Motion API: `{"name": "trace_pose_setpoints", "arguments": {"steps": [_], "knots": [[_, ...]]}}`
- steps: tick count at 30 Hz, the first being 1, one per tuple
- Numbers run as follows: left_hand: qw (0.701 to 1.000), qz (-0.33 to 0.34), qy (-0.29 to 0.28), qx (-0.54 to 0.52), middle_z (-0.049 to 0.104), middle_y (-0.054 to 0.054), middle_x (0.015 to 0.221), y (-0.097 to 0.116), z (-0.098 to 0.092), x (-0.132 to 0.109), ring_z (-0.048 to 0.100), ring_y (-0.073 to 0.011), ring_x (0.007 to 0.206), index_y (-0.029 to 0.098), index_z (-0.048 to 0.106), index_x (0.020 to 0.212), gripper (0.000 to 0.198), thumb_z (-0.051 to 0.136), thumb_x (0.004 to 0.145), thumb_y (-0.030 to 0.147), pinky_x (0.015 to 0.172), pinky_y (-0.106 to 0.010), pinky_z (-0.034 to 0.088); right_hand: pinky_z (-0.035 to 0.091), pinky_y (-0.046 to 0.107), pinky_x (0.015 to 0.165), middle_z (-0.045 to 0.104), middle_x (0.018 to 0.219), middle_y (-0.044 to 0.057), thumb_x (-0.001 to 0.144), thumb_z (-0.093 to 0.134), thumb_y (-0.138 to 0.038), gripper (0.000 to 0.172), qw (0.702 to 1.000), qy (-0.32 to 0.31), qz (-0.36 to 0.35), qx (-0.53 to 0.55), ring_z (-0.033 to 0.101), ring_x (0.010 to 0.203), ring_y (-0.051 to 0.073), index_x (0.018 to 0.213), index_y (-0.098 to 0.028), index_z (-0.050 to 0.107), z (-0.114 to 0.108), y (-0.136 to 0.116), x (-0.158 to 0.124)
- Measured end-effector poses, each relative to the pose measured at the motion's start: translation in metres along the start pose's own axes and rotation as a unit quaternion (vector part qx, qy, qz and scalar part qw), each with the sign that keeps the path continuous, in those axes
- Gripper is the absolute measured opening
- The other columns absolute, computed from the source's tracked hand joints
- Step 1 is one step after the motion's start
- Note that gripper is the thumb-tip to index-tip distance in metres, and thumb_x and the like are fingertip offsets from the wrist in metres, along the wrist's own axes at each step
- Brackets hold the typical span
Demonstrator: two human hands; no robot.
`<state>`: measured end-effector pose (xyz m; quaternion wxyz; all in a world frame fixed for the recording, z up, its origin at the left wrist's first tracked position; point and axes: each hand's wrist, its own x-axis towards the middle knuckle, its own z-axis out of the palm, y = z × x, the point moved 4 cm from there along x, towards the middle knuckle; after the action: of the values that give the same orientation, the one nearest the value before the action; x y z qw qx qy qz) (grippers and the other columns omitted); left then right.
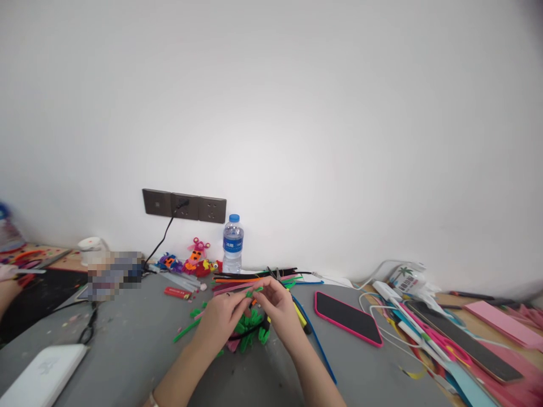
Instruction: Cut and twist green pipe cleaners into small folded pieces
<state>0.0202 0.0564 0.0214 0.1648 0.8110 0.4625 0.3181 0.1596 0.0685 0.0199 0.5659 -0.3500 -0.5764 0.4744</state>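
Both hands meet over the middle of the grey table. My left hand (pixel 222 316) is closed, its fingertips pinching a small green fuzzy piece (pixel 254 290). My right hand (pixel 275 305) is closed on the same piece from the other side, fingertips nearly touching those of the left. Beneath and between the hands lies a pile of green fuzzy pieces (pixel 246 325), partly hidden by them. A green fuzzy stem (pixel 185 332) sticks out to the left of the left wrist.
A water bottle (pixel 233 243) and small colourful fuzzy figures (pixel 195 260) stand by the wall. A pink-cased phone (pixel 348 317) lies right, beside cables and scissors (pixel 449 347). A white power bank (pixel 46 373) sits front left. Another person's hand (pixel 7 277) is at the far left.
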Motion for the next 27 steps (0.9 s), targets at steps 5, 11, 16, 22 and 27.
{"name": "trace_pose_setpoints", "arguments": {"steps": [5,11,16,22,27], "knots": [[0.995,0.011,0.042,0.088,0.071,-0.003,0.063,0.0011,-0.0023,-0.0015,0.065,-0.0198,0.061,0.022,0.069,0.078,0.035,0.040,0.096,0.030,0.056,-0.026,0.039,0.044,0.027,0.059,0.060,0.071,0.001,0.075,0.071,-0.042,0.025,1.000,0.017,0.001,-0.008,0.055,0.066,0.016,0.077,-0.020,0.060,-0.0008,0.0005,-0.0004],[0.989,0.012,0.040,0.143,0.072,-0.005,0.062,0.0024,-0.0017,-0.0013,0.067,-0.0212,0.060,0.021,0.070,0.081,0.034,0.039,0.096,0.027,0.054,-0.026,0.039,0.043,0.027,0.060,0.061,0.074,0.001,0.075,0.071,-0.043,0.026,1.000,0.007,0.010,0.008,0.055,0.067,0.017,0.078,-0.020,0.060,-0.0001,0.0008,-0.0001],[0.992,0.005,0.032,0.126,0.073,-0.005,0.060,0.0031,-0.0010,-0.0018,0.068,-0.0236,0.058,0.021,0.069,0.077,0.034,0.041,0.096,0.024,0.054,-0.028,0.038,0.043,0.028,0.061,0.062,0.074,0.001,0.077,0.069,-0.046,0.027,1.000,-0.001,0.017,0.017,0.055,0.067,0.017,0.080,-0.020,0.059,0.0005,0.0027,-0.0004],[0.994,0.010,0.014,0.109,0.072,-0.004,0.059,0.0068,-0.0029,-0.0005,0.067,-0.0226,0.057,0.021,0.066,0.074,0.034,0.040,0.096,0.022,0.055,-0.027,0.038,0.043,0.027,0.061,0.061,0.074,0.001,0.078,0.068,-0.046,0.027,1.000,-0.002,0.015,0.018,0.055,0.067,0.016,0.081,-0.020,0.059,0.0019,0.0009,-0.0004],[0.994,0.021,0.004,0.108,0.072,-0.003,0.059,0.0077,-0.0021,0.0003,0.067,-0.0214,0.058,0.020,0.065,0.076,0.033,0.038,0.096,0.022,0.057,-0.027,0.039,0.042,0.027,0.059,0.058,0.070,0.000,0.078,0.069,-0.046,0.027,1.000,-0.002,0.016,0.018,0.053,0.064,0.016,0.080,-0.020,0.059,0.0016,0.0005,0.0001]]}}
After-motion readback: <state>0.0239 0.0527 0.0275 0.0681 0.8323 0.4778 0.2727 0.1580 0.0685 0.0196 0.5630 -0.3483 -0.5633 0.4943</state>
